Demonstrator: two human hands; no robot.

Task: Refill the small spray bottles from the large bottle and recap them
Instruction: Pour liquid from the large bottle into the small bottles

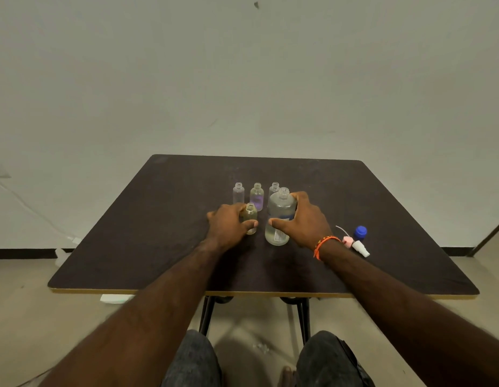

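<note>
A large clear bottle (280, 213) stands uncapped on the dark table (159, 219), part full of clear liquid. My right hand (304, 219) grips its body, thumb in front. My left hand (228, 223) holds a small uncapped bottle (250, 216) with yellowish liquid, just left of the large one. Behind them stand three more small open bottles: a clear one (238, 192), one with a purple tint (257, 195), and one (274, 187) partly hidden by the large bottle.
To the right of my right wrist lie a blue cap (360, 232), a pink spray head with its thin tube (347, 241), and a white spray head (361, 248). An orange band circles my right wrist. A wall rises behind the table.
</note>
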